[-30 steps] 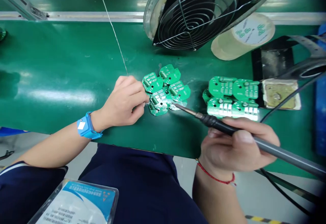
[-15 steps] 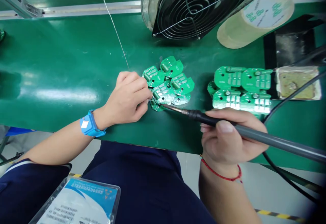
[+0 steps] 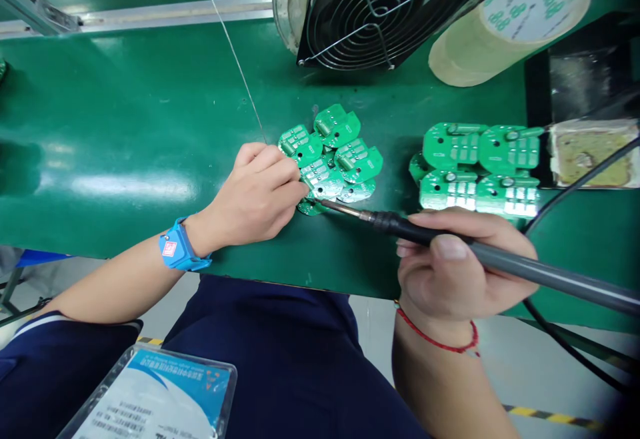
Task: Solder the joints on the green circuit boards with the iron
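Observation:
My right hand [image 3: 460,266] grips a soldering iron [image 3: 395,224] like a pen, its handle running off to the right. The iron's tip touches or nearly touches the near edge of a cluster of green circuit boards [image 3: 325,182]. At the left side of that cluster my left hand [image 3: 263,192] is closed in a pinch. Thin solder wire [image 3: 231,42] comes down from above into this hand; its end is hidden by the fingers. The boards overlap one another, and each visible one carries a small green cylindrical part.
More green circuit boards [image 3: 455,146] lie in rows to the right. Behind stand a black fan [image 3: 375,19] with a wire guard and a pale cylinder [image 3: 465,52]. A tray with a yellowish sponge [image 3: 593,156] sits at far right, crossed by a black cable [image 3: 575,189].
My left hand has shifted slightly right along the boards, and the solder wire has swung with it. The iron has moved a little to the right, its tip still at the cluster's near edge.

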Demonstrator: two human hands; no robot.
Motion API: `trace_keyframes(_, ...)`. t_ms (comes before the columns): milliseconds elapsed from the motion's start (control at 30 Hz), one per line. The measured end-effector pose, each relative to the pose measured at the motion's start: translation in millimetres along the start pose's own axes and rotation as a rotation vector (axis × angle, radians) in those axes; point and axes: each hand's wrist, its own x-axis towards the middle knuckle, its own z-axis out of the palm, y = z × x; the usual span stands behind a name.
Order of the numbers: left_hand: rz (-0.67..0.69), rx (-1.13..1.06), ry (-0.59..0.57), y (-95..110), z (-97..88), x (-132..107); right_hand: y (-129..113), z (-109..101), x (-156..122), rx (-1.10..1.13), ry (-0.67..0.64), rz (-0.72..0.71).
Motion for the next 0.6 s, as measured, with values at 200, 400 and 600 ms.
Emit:
trace_keyframes(200,-0.006,0.011,-0.011,-1.4,1.5,-1.4,-0.5,-0.2,0.2,-0.03,0.004,0.016)
trace_keyframes(400,0.042,0.03,-0.002,-0.2,2.9,0.1,-1.1,-0.4,-1.8,-0.053,0.0,0.036)
trace_keyframes(600,0.04,0.031,-0.002,1.2,2.1,1.6,-0.8,0.2,-1.2,-0.033,-0.007,0.01)
